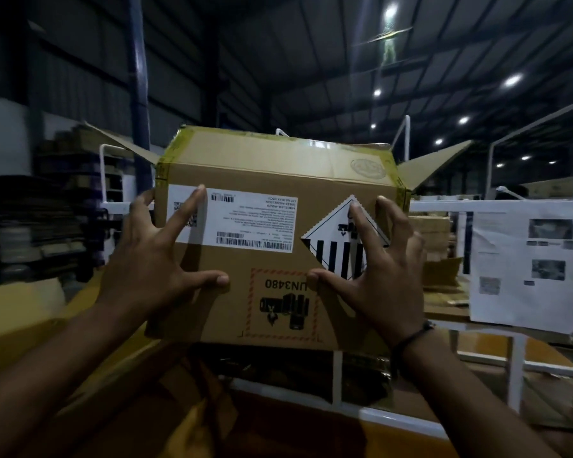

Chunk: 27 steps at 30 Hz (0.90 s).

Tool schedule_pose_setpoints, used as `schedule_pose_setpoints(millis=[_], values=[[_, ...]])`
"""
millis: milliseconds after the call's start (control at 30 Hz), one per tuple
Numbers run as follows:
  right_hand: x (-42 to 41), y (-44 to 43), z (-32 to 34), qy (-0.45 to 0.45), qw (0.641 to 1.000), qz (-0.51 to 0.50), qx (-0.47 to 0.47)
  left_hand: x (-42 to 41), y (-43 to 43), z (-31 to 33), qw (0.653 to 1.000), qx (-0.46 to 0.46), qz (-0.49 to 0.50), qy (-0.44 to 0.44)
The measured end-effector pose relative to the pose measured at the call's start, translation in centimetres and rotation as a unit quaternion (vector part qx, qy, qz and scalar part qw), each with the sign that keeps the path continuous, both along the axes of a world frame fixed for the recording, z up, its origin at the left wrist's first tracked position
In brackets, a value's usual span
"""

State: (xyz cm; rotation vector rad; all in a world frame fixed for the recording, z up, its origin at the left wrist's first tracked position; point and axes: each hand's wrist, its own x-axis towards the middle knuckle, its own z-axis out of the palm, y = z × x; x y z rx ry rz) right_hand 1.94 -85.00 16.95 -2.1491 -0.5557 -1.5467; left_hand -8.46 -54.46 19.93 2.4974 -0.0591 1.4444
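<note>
on the left edge of the frame stand dark stacks of flattened cardboard (40,226), and below them, at lower left, lies a yellow carton surface (20,319). a blue pillar (139,77) rises at upper left.

the left hand (153,259) is on the left part of the cardboard box (265,180). its fingers are spread wide, the forefinger on the white shipping label (245,223), the thumb flat on the near face, and the outer fingers hooked round the left edge.

the box fills the centre of the frame, lifted clear of anything beneath it. its print reads upside down, including the un3480 sticker (282,302). a left flap (126,143) and a right flap (434,166) splay outward behind it, so its open side seems to face away.

the right hand (377,276) mirrors the other. its fingers are apart and bent, one on the diamond hazard label (331,246), the thumb on the near face, the rest gripping at the right edge. a dark wristband (411,335) sits on that wrist.

as a judgement, the pick-up is done and the box is mid-carry or mid-turn. righting it and setting it down are left, and where it should go i cannot tell.

to the right a white metal frame (510,325) with a hanging printed sheet (523,266) stands close. it and the spread flaps could catch on a swing that way.
</note>
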Motion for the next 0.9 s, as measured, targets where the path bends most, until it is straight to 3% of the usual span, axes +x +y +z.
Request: schedule_pose_setpoints(millis=[567,900], values=[[-0.7,30.0,0.0,0.034,0.997,0.075,0.009,-5.2,27.8,0.6,0.995,0.011,0.094,0.009],[0.2,41.7,-2.5,0.097,0.989,0.094,-0.060,-5.7,39.1,-3.6,0.988,-0.029,0.141,0.058]])
